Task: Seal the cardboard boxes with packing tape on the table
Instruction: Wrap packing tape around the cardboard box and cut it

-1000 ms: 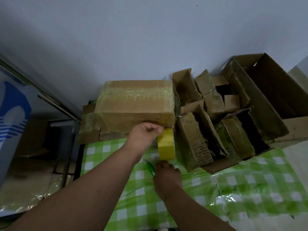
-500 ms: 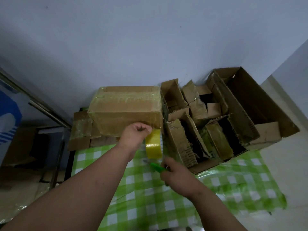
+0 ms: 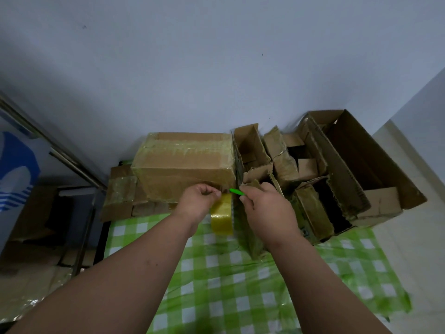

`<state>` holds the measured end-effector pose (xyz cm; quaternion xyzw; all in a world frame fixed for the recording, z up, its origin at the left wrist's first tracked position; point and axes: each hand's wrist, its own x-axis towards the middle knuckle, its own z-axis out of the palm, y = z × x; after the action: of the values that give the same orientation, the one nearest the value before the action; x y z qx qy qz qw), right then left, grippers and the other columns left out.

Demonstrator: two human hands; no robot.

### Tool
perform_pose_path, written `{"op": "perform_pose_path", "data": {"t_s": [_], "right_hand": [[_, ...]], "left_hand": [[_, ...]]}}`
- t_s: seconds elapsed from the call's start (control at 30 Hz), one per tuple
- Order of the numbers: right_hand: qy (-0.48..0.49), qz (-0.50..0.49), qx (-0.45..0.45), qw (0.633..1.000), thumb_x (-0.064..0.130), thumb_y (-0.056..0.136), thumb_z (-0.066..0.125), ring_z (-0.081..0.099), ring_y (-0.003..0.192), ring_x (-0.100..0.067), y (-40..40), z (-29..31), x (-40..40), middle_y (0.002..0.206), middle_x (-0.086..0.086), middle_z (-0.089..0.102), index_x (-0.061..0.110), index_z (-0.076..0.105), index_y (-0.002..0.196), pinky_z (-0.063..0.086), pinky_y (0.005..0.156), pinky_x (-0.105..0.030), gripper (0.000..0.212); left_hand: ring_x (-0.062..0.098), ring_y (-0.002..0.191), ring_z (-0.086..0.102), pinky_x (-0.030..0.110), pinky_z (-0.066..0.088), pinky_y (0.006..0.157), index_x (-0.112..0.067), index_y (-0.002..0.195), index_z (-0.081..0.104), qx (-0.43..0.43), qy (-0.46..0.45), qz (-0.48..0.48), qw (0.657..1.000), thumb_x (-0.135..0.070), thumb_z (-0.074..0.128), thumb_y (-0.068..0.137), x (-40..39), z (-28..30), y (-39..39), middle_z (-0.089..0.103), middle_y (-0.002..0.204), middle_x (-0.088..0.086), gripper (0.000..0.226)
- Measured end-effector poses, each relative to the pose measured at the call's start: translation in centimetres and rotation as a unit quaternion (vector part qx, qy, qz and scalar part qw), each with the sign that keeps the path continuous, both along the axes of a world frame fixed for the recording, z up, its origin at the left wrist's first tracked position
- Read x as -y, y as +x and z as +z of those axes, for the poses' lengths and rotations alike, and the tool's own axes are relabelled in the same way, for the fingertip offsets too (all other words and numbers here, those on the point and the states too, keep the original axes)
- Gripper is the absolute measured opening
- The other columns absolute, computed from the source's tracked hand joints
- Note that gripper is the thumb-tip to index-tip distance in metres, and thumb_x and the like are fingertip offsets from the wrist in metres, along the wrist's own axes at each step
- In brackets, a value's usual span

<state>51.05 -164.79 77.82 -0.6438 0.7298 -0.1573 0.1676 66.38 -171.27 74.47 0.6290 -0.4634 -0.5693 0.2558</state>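
Nearest you, the green checked tablecloth (image 3: 240,273) covers the table, and both your forearms reach across it. Your left hand (image 3: 198,204) has its fingers curled, pinching what looks like the free end of the tape against the lower front edge of the taped box (image 3: 185,165), while the yellow tape roll (image 3: 222,216) hangs just below that hand. Your right hand (image 3: 265,208) is closed round a green cutter (image 3: 237,192), its tip pointing at the strip beside your left fingertips. That closeness is the risk: a slip of the blade could nick your fingers, and a slack strip may tear crookedly or curl back on itself. Once cut, the roll could drop onto the cloth. Beyond, to the right, open boxes (image 3: 337,177) wait unsealed against the wall (image 3: 216,68)
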Motion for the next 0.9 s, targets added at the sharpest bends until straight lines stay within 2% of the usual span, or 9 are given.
{"op": "perform_pose_path", "data": {"t_s": [0.1,0.2,0.33,0.47,0.63,0.67,0.77,0.83,0.9], "right_hand": [[-0.002,0.008,-0.017,1.0,0.034,0.101,0.046,0.06,0.086,-0.024,0.1,0.1,0.4,0.113,-0.003,0.054,0.031,0.056,0.137,0.045,0.066,-0.03,0.037],[0.004,0.015,-0.026,1.0,0.035,0.101,0.046,0.06,0.086,-0.023,0.2,0.3,1.0,0.112,-0.002,0.054,0.032,0.056,0.137,0.042,0.064,-0.028,0.037],[0.007,0.029,-0.047,0.998,0.034,0.101,0.046,0.062,0.087,-0.028,0.5,0.7,1.8,0.113,-0.003,0.055,0.03,0.058,0.134,0.052,0.069,-0.032,0.035],[0.019,0.044,-0.071,0.996,0.033,0.101,0.045,0.062,0.083,-0.031,1.3,0.7,2.3,0.11,-0.005,0.055,0.027,0.061,0.129,0.052,0.066,-0.034,0.032],[0.018,0.014,-0.086,0.996,0.031,0.1,0.047,0.061,0.082,-0.026,0.1,0.5,2.3,0.107,-0.002,0.055,0.026,0.065,0.12,0.048,0.064,-0.03,0.027],[0.024,0.002,-0.088,0.996,0.032,0.1,0.047,0.06,0.082,-0.026,-0.3,0.3,2.2,0.106,-0.002,0.055,0.027,0.065,0.12,0.047,0.064,-0.03,0.028],[0.041,-0.035,-0.054,0.997,0.035,0.1,0.048,0.059,0.084,-0.026,-1.1,0.1,1.9,0.103,-0.001,0.055,0.028,0.065,0.123,0.049,0.069,-0.033,0.03],[0.037,-0.047,-0.011,0.998,0.035,0.099,0.049,0.057,0.08,-0.022,-0.7,0.2,1.7,0.097,0.001,0.055,0.028,0.065,0.124,0.047,0.066,-0.03,0.03],[0.044,-0.072,0.082,0.993,0.033,0.099,0.049,0.058,0.078,-0.019,0.3,0.0,1.3,0.095,0.001,0.062,0.026,0.065,0.125,0.045,0.062,-0.028,0.031]], "left_hand": [[0.013,0.081,0.057,0.027,0.043,0.075,-0.017,0.081,0.067,-0.001,0.004,0.001,1.0,-0.016,0.067,0.092,0.2,0.2,-0.1,0.067,0.082,0.0,0.011],[0.014,0.079,0.056,0.025,0.044,0.07,-0.014,0.083,0.067,-0.002,0.005,0.005,1.0,-0.016,0.066,0.093,0.4,0.3,-0.1,0.066,0.082,0.002,0.01],[0.011,0.074,0.055,0.021,0.042,0.063,-0.017,0.079,0.066,-0.004,0.006,0.001,1.0,-0.014,0.065,0.093,0.7,0.5,-0.2,0.064,0.077,-0.001,0.015],[0.006,0.068,0.053,0.017,0.04,0.058,-0.018,0.073,0.064,0.008,0.006,-0.02,1.0,-0.009,0.064,0.093,0.7,0.5,-0.5,0.063,0.073,-0.004,0.022],[0.014,0.081,0.055,0.024,0.042,0.065,-0.017,0.074,0.063,0.002,0.012,0.003,1.0,-0.013,0.067,0.091,1.2,0.2,-0.1,0.063,0.078,-0.001,0.018],[0.016,0.087,0.056,0.024,0.043,0.069,-0.017,0.073,0.062,0.004,0.012,0.002,1.0,-0.012,0.067,0.091,1.4,0.1,0.0,0.063,0.085,-0.002,0.019],[0.021,0.117,0.052,0.027,0.04,0.093,-0.013,0.068,0.061,0.033,0.007,-0.022,0.999,-0.007,0.067,0.09,1.7,0.0,0.5,0.053,0.126,-0.002,0.023],[0.023,0.124,0.049,0.027,0.036,0.096,-0.012,0.067,0.061,0.047,0.008,-0.026,0.999,-0.007,0.067,0.089,1.7,-0.4,0.9,0.047,0.142,0.002,0.024],[0.023,0.122,0.05,0.026,0.034,0.093,-0.012,0.067,0.06,0.046,0.008,-0.023,0.999,-0.007,0.068,0.089,1.7,-0.8,1.1,0.047,0.144,0.005,0.023]]}}
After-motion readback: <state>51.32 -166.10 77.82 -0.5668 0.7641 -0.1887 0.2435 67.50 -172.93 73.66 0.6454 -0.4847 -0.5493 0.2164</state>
